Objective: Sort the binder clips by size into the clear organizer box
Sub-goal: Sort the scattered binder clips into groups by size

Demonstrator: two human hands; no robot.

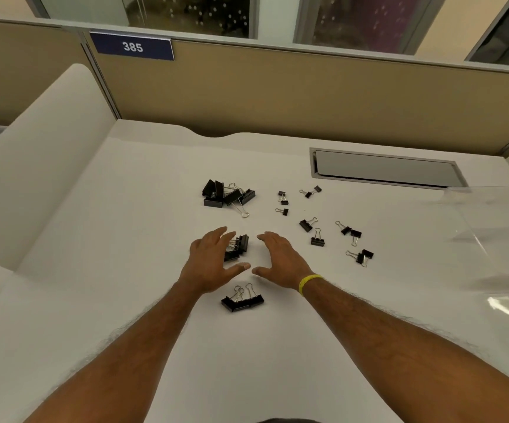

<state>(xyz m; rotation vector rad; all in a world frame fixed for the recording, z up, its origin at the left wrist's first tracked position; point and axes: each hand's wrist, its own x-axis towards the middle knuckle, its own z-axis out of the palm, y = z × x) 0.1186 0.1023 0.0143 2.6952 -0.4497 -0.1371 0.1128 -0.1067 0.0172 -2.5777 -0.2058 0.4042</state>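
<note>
Black binder clips lie scattered on a white desk (125, 270). A pile of large clips (227, 193) sits at the centre back. Small clips (283, 198) and medium clips (317, 238) are spread to the right. My left hand (213, 261) hovers with spread fingers over a cluster of medium clips (238, 246), partly hiding it. My right hand (280, 259), with a yellow wristband, is spread beside that cluster and holds nothing. Two more clips (242, 300) lie just below my hands. The clear organizer box (497, 236) stands at the right edge.
A grey cable hatch (384, 167) is set into the desk at the back right. A tan partition (277, 93) with a sign reading 385 closes the back. A white side panel (33, 154) rises on the left.
</note>
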